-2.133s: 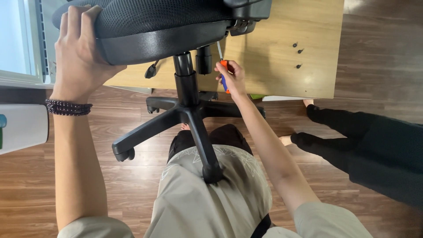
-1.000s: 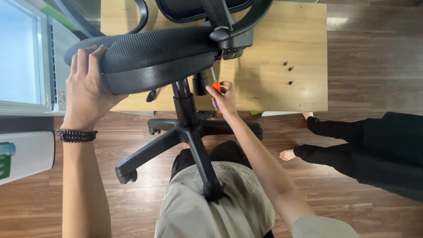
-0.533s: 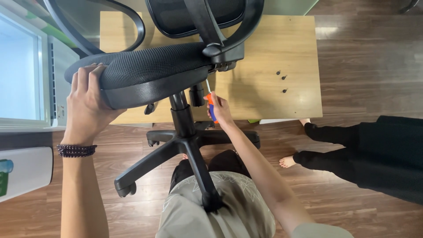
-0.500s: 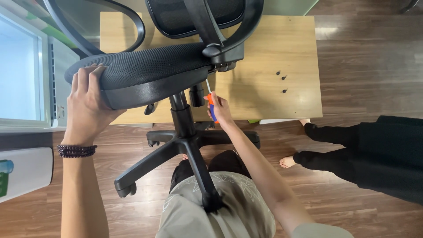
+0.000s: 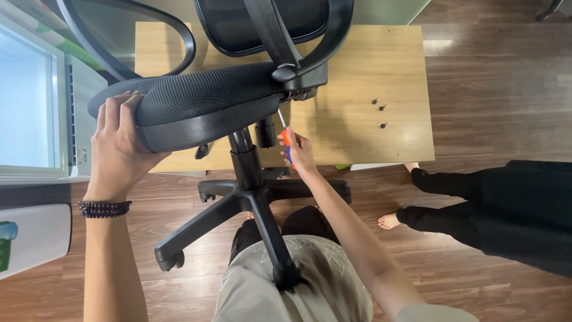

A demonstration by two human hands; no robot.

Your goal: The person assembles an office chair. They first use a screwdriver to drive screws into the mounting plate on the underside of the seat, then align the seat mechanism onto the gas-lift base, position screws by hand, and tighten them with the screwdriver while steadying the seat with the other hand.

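Fingers first: your left hand [image 5: 119, 140] has its fingers [image 5: 122, 106] curled over the front edge of the seat [image 5: 196, 104], gripping the mesh pad, and your right hand [image 5: 300, 154] is clenched round the orange-and-blue handle of a screwdriver [image 5: 285, 136] whose shaft points up at the bracket under the armrest [image 5: 310, 42]. So the office chair [image 5: 238, 125] is tipped toward you, its base [image 5: 250, 197] and one leg resting against your lap, with the backrest up over the wooden surface [image 5: 351, 77]. My guess is that this thing handles heavy and awkward, since the rigid frame and the seat on its column could want to swivel, so the padded rim looks like a decent place to hold; the mesh probably gives a bit, but the hard shell under it won't. The screwdriver is light and stiff, and its handle seems grippy enough. Three small dark screws [image 5: 379, 109] sit well apart from you on the surface, easy to knock. Someone else's legs in black [image 5: 476, 203] rest on the floor at your right.
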